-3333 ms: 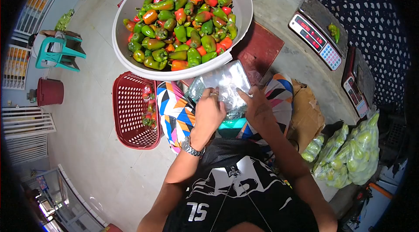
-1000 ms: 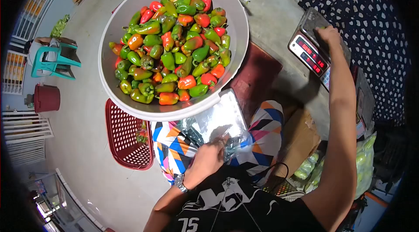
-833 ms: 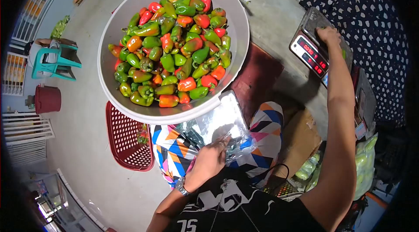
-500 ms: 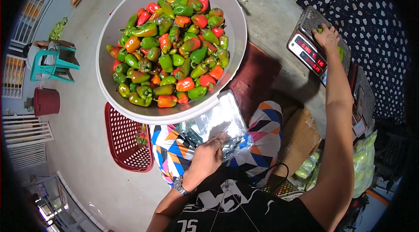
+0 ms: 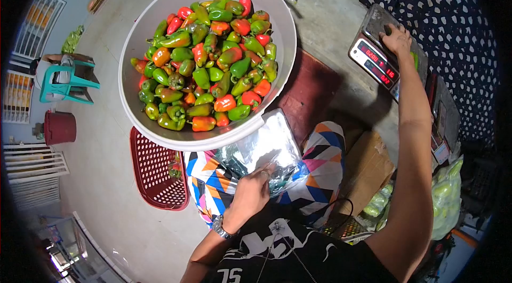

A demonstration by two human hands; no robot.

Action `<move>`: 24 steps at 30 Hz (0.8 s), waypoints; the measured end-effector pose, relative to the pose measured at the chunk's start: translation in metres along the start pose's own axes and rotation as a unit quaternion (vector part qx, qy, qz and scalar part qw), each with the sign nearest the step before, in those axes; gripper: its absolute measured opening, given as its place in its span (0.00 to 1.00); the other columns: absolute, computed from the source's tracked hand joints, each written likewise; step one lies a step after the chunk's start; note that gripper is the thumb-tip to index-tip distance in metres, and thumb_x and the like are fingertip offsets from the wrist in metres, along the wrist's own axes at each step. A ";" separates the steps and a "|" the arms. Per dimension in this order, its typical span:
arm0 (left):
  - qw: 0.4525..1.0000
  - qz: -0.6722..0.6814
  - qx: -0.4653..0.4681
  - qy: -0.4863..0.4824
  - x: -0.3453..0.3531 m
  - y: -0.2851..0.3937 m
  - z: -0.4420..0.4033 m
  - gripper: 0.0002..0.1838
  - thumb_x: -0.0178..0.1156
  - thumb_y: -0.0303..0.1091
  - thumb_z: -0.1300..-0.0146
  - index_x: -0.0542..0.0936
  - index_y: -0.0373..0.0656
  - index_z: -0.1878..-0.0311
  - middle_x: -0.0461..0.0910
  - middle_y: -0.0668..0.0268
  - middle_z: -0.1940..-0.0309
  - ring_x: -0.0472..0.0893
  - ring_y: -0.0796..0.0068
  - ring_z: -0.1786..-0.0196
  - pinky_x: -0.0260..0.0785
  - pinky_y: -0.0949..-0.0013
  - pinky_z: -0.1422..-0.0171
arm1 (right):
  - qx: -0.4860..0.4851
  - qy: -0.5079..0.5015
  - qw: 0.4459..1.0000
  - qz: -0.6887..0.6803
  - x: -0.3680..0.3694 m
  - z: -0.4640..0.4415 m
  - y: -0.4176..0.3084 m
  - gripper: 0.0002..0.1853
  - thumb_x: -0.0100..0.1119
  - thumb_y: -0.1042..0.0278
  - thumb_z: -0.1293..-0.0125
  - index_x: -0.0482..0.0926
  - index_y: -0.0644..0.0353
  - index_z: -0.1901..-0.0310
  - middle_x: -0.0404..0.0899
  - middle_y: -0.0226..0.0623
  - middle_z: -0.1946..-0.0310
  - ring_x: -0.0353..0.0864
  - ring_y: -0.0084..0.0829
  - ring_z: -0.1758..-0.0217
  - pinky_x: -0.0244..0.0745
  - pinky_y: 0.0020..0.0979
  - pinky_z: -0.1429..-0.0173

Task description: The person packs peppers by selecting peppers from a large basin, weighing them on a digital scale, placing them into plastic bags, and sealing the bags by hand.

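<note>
My right hand is over the metal plate of a digital scale with lit red numbers. Its fingers are curled round a small dark green pepper, only partly visible. Another green pepper shows on the plate beside my wrist. My left hand, with a watch at the wrist, rests on my lap. Its fingers close on a stack of clear plastic bags; the fingertips are partly hidden by shine. In front of me a large white tub holds many red, green and orange peppers.
A red perforated basket with a few peppers stands left of my legs. A second scale sits at the right, near bagged green produce and a cardboard box. Dark patterned cloth hangs behind the scales. A teal chair stands far left.
The scale's top reading has risen slightly. My right hand has shifted a little toward the scale's far left edge, its fingers lifted more. My left hand stays on the bags.
</note>
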State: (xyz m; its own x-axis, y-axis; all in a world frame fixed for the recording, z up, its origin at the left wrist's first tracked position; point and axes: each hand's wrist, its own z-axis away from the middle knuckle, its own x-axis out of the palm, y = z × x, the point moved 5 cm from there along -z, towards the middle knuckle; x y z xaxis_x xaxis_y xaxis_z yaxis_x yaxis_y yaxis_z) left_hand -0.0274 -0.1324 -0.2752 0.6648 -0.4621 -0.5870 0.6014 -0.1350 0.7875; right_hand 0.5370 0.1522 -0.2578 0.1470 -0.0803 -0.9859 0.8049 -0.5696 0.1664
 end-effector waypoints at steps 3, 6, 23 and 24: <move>1.000 0.003 -0.007 -0.010 -0.002 0.003 -0.001 0.19 0.58 0.14 0.43 0.82 0.30 0.47 0.82 0.40 0.44 0.84 0.41 0.48 0.80 0.54 0.43 | 0.005 0.113 0.993 -0.041 -0.018 0.004 0.011 0.39 0.61 0.31 0.36 0.72 0.37 0.25 0.61 0.48 0.21 0.57 0.52 0.17 0.55 0.54 0.18; 1.000 0.009 -0.009 -0.002 -0.004 0.004 -0.001 0.22 0.58 0.14 0.42 0.83 0.31 0.43 0.82 0.39 0.43 0.84 0.41 0.44 0.79 0.53 0.39 | -0.072 0.390 0.888 -0.233 -0.060 0.062 0.036 0.30 0.69 0.44 0.34 0.82 0.57 0.38 0.80 0.51 0.36 0.76 0.49 0.30 0.67 0.45 0.26; 1.000 -0.007 0.008 0.006 -0.004 0.001 0.013 0.28 0.61 0.16 0.44 0.81 0.37 0.37 0.81 0.43 0.39 0.85 0.43 0.46 0.81 0.59 0.44 | -0.072 0.018 0.935 -0.348 0.092 0.406 -0.065 0.39 0.66 0.46 0.31 0.68 0.63 0.27 0.71 0.64 0.34 0.71 0.63 0.30 0.68 0.56 0.26; 1.000 -0.011 0.012 0.010 -0.004 0.002 0.013 0.28 0.61 0.16 0.44 0.81 0.37 0.36 0.81 0.44 0.40 0.85 0.43 0.46 0.81 0.59 0.44 | -0.080 0.031 0.930 -0.356 0.092 0.405 -0.064 0.38 0.66 0.45 0.31 0.69 0.63 0.28 0.71 0.64 0.35 0.71 0.63 0.31 0.68 0.56 0.27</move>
State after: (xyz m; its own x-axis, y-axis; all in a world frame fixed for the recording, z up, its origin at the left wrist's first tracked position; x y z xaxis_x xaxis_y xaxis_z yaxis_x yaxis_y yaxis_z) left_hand -0.0345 -0.1426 -0.2688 0.6608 -0.4410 -0.6074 0.6054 -0.1653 0.7786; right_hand 0.2665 -0.1501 -0.3665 -0.4281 0.3210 -0.8448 0.7856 -0.3299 -0.5234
